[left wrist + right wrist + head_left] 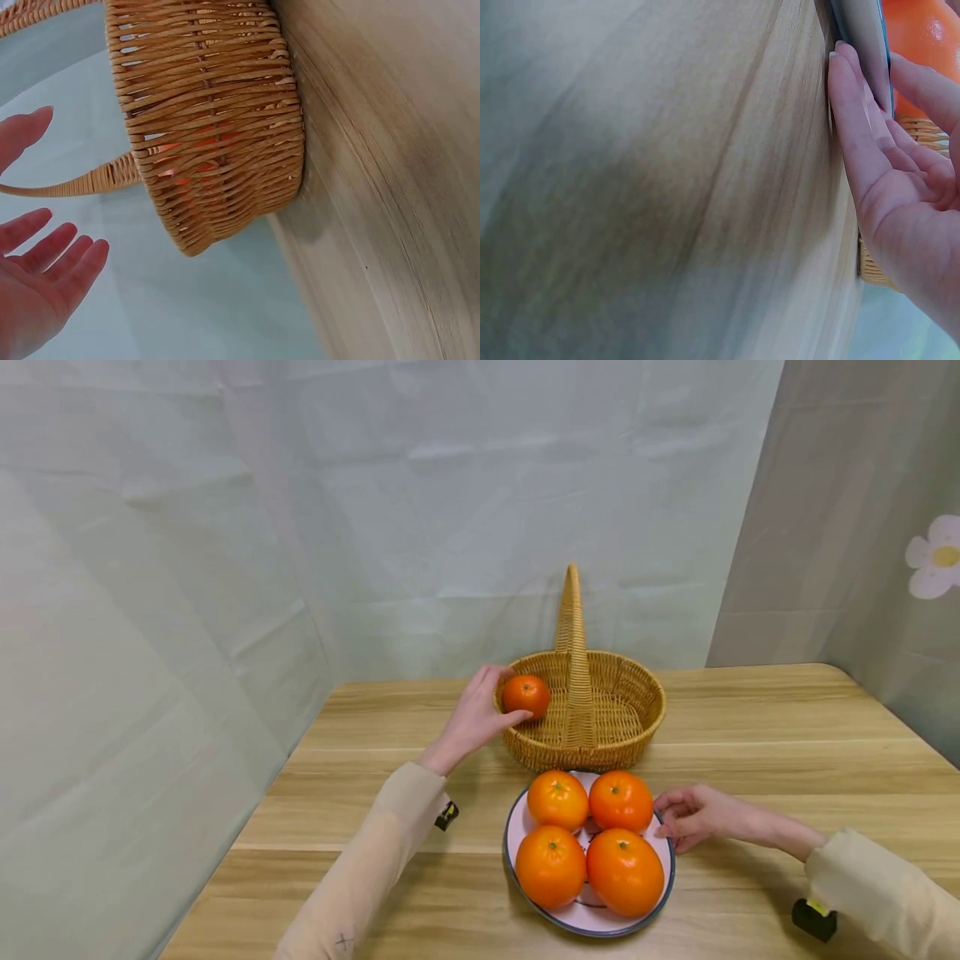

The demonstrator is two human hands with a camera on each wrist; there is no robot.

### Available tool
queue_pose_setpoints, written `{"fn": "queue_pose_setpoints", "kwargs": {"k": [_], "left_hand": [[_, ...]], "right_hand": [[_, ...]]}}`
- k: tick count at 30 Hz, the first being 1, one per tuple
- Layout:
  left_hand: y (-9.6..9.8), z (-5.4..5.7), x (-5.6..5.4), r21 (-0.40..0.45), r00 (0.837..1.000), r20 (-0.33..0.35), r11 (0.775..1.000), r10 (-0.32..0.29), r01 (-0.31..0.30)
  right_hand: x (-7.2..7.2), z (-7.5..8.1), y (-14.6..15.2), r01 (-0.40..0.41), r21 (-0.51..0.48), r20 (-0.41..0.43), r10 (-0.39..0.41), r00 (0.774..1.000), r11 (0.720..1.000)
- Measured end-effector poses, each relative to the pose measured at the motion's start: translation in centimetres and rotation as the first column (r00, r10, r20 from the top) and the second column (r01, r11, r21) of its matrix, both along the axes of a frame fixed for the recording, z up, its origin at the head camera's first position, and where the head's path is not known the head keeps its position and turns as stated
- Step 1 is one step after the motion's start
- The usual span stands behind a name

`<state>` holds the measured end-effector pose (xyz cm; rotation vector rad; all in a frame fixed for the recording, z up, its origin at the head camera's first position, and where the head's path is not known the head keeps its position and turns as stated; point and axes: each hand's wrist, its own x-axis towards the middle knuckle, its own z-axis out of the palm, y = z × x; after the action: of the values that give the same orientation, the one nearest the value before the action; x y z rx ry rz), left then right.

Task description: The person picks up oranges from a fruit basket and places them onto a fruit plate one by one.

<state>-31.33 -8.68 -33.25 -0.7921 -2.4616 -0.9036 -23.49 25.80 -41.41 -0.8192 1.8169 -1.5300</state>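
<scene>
A wicker basket point(622, 735) with a tall arched handle stands toward the back of the table, and one orange point(527, 695) lies in its left end. At that end is my left hand point(478, 714), thumb and fingers spread around the orange; in the left wrist view the hand point(45, 277) is empty above the rim, and the orange shows through the weave. In front of the basket sits a white plate point(517, 822) with a dark rim, bearing several oranges point(551, 867). My right hand point(701, 817) holds the plate's right edge, thumb over the rim and fingers below.
The wooden table point(375, 727) reaches back to a pale hanging cloth point(487, 510). A grey cloth with a white flower point(937, 557) hangs on the right. The basket handle point(573, 635) rises over the basket's middle, and the plate is close against the basket's front.
</scene>
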Motion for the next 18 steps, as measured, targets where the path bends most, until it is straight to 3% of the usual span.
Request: {"fn": "queue_pose_setpoints", "kwargs": {"k": [6, 18], "left_hand": [[0.5, -0.1, -0.8, -0.024, 0.999, 0.03, 0.999, 0.045, -0.044], [1.5, -0.3, -2.3, -0.09, 0.996, 0.05, 0.994, 0.073, -0.069]], "right_hand": [[0.0, -0.1, 0.1, -0.004, 0.004, -0.005, 0.005, 1.0, 1.0], [-0.2, -0.2, 0.0, -0.008, -0.001, -0.001, 0.008, 1.0, 1.0]]}}
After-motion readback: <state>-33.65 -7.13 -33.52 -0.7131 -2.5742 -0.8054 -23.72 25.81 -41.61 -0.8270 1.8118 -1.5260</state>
